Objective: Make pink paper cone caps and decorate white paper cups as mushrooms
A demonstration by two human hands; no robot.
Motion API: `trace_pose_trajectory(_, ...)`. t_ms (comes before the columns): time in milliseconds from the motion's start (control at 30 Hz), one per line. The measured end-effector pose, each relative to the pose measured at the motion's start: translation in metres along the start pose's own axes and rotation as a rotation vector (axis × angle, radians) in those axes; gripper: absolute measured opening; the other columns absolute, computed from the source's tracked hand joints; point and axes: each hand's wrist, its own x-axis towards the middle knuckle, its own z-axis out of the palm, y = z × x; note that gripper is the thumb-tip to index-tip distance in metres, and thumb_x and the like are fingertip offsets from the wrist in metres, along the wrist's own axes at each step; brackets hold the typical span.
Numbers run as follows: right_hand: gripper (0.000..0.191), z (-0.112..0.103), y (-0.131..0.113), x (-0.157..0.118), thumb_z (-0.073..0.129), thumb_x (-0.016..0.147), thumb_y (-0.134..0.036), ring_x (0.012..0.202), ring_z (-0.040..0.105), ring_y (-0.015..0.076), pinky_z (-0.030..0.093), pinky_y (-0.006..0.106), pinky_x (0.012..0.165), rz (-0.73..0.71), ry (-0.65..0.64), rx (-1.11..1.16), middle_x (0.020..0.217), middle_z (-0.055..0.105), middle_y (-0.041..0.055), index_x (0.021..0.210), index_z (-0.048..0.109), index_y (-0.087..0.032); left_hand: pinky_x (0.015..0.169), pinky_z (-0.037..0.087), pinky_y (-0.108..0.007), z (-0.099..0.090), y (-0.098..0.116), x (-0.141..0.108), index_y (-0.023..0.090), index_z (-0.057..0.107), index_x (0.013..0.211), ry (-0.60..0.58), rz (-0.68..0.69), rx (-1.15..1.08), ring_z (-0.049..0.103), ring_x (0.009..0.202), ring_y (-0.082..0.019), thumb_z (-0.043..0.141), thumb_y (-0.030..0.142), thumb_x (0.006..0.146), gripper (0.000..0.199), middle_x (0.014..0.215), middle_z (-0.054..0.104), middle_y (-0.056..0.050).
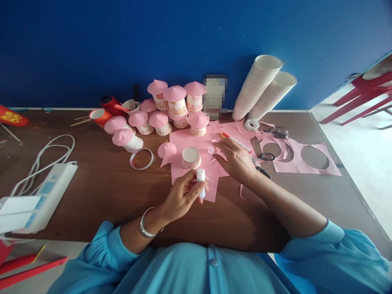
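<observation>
My left hand [184, 192] is closed around a small white glue stick [201, 179], held upright in front of the paper cup [190, 157]. That cup stands upside down on pink paper [183, 141], its round white base facing up and an orange drawn pattern on its side. Palm down, my right hand [234, 157] hovers or rests over the pink paper, fingers apart and holding nothing. By its fingertips lies a small translucent round cap [211, 150]. An orange-red pen [226, 134] lies just beyond the fingers. A pink paper cone [167, 150] sits left of the cup.
Several cups with pink cone roofs [177, 100] stand at the back. Two tall cup stacks [259, 83] lean by the blue wall. Scissors [266, 157], tape [251, 125] and cut pink sheets [333, 157] lie right. A power strip [53, 196] with cables lies left.
</observation>
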Motion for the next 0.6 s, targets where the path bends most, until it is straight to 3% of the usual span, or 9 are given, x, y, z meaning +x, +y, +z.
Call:
trace_pose_trajectory(200,0.017,0.018,0.004,0.021,0.065,0.093,-0.015,0.117,0.065,0.0363,0.06,0.049,0.091,0.015,-0.187,-0.16,0.115,0.07,0.0193,0.108,0.073,-0.015,0.058,0.051,-0.024,0.001,-0.008,0.002,0.017,0.064,0.115,-0.015,-0.151,0.015,0.055,0.061,-0.009,0.065,0.048,0.097,0.036,0.079,0.06,0.001)
trace_pose_trajectory(300,0.016,0.018,0.003,0.019,0.064,0.091,-0.011,0.113,0.068,0.035,0.059,0.049,0.092,0.052,-0.176,-0.078,0.111,0.073,0.0179,0.104,0.071,-0.015,0.058,0.049,-0.023,-0.001,-0.006,0.003,0.016,0.064,0.116,-0.036,-0.16,0.039,0.053,0.062,-0.009,0.064,0.049,0.098,0.037,0.077,0.058,0.001)
trace_pose_trajectory(433,0.017,0.003,-0.004,0.007,0.062,0.092,-0.011,0.082,0.074,0.0223,0.061,0.036,0.078,0.125,-0.097,0.217,0.1,0.075,0.0084,0.107,0.067,-0.018,0.058,0.046,-0.022,-0.001,-0.005,0.004,0.018,0.059,0.113,0.007,-0.165,0.017,0.053,0.064,-0.009,0.069,0.047,0.095,0.035,0.078,0.058,0.002)
trace_pose_trajectory(600,0.013,-0.023,-0.02,-0.01,0.067,0.095,-0.018,0.075,0.069,0.0165,0.057,0.029,0.069,-0.076,-0.161,0.371,0.096,0.072,0.0077,0.108,0.07,-0.017,0.06,0.046,-0.021,-0.001,-0.005,0.005,0.02,0.058,0.103,0.079,-0.141,0.007,0.052,0.068,-0.009,0.075,0.044,0.09,0.032,0.083,0.06,0.002)
